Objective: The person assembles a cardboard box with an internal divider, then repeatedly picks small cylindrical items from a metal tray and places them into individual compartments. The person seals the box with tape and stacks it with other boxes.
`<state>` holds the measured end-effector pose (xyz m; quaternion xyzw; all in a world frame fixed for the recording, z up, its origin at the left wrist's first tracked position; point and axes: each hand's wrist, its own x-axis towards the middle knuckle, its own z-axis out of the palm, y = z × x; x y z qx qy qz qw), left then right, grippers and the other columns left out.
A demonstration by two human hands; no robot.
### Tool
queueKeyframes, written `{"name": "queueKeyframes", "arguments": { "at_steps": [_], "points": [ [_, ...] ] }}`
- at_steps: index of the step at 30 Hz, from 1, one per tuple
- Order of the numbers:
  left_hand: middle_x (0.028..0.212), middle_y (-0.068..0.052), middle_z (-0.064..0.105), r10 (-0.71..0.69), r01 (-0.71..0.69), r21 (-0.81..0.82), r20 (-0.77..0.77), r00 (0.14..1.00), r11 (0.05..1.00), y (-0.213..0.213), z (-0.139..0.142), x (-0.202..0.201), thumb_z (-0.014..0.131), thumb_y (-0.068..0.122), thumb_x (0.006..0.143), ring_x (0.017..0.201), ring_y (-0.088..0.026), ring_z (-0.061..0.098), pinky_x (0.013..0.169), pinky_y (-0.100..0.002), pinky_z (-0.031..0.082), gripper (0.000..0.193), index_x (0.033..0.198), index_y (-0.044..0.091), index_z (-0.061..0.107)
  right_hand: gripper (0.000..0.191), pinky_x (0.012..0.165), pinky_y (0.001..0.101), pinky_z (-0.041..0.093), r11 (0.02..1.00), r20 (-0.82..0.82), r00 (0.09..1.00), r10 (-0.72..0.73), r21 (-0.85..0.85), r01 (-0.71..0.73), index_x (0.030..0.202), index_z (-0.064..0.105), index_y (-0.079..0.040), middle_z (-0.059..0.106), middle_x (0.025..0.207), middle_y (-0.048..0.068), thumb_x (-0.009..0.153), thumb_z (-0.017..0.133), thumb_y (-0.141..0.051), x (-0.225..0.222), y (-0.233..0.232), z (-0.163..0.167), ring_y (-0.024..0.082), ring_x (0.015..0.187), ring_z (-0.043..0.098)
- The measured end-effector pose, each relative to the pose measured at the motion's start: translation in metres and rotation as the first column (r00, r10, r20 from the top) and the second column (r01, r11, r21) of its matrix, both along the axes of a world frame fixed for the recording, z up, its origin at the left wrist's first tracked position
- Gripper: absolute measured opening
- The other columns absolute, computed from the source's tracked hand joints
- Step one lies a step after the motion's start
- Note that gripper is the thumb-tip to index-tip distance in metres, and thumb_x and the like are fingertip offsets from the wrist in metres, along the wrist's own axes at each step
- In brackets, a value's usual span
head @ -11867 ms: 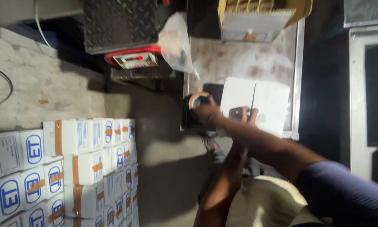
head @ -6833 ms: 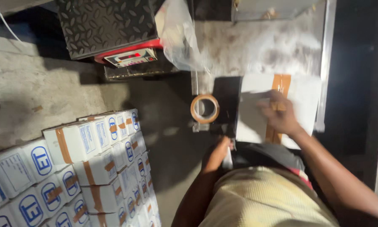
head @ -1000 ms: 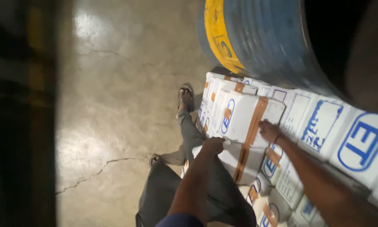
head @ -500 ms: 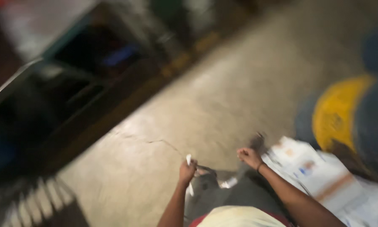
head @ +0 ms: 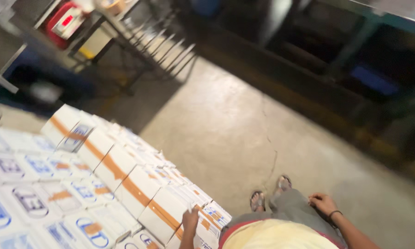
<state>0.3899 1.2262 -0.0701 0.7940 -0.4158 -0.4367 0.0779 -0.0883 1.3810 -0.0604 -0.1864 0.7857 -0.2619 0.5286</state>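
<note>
Left hand [head: 190, 220] fingers resting atop white taped cardboard box [head: 163, 214], grasp unclear; right hand [head: 323, 203] beside box, empty, loosely curled. Advise square two-handed hold.

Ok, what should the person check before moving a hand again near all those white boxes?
1. Left hand on the stack: ok, it rests at the edge of a white box with orange tape.
2. Left hand's grip: cannot tell, the picture is blurred.
3. Right hand free: ok, it holds nothing and rests by the grey trousers.
4. Feet: ok, both sandalled feet stand on bare concrete floor.
5. Boxes stacked evenly: ok, the rows look flat and tight.
6. Floor ahead: not ok, a crack runs across it.
</note>
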Motion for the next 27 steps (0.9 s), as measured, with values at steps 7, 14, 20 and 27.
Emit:
{"name": "queueKeyframes", "arguments": {
  "at_steps": [7,14,20,27],
  "points": [
    [0.085,-0.018,0.079,0.114,-0.115,0.253,0.019,0.993,0.961,-0.032,-0.04,-0.014,0.063,0.041,0.083,0.087,-0.034,0.076,0.081,-0.043,0.056,0.046,0.101,0.0,0.077,0.024,0.059,0.032,0.053,0.983,-0.01,0.986,0.167,0.074,-0.165,0.11,0.076,-0.008,0.081,0.094,0.008,0.09,0.07,-0.019,-0.031,-0.18,0.018,0.018,0.079,0.077],
    [0.082,-0.016,0.079,0.177,-0.17,0.19,-0.02,0.984,0.967,-0.15,-0.021,-0.069,0.063,0.046,0.083,0.087,-0.031,0.077,0.082,-0.04,0.056,0.051,0.101,0.001,0.078,0.021,0.053,0.0351,0.048,0.924,0.008,0.948,0.319,0.221,-0.313,0.094,0.078,-0.007,0.074,0.076,0.008,0.091,0.07,-0.027,-0.097,-0.323,-0.023,0.019,0.062,0.065],
    [0.082,-0.018,0.072,0.324,-0.303,-0.177,0.109,0.94,0.937,-0.318,0.013,-0.054,0.065,0.051,0.092,0.081,-0.033,0.072,0.076,-0.041,0.054,0.058,0.101,-0.006,0.072,0.038,0.05,0.0341,0.049,0.712,-0.185,0.688,0.702,0.142,-0.688,0.072,0.079,-0.004,0.072,0.058,0.008,0.092,0.068,-0.034,-0.122,-0.528,0.0,0.017,0.049,0.062],
    [0.071,-0.015,0.074,0.416,-0.419,0.084,0.053,0.908,0.904,-0.392,0.002,-0.09,0.064,0.049,0.086,0.065,-0.028,0.072,0.064,-0.043,0.054,0.051,0.085,-0.001,0.074,0.023,0.059,0.032,0.055,0.807,-0.156,0.837,0.524,-0.224,-0.547,0.106,0.076,-0.009,0.078,0.084,0.003,0.089,0.068,-0.021,-0.053,-0.768,0.053,0.012,0.072,0.071]
  ]
}}
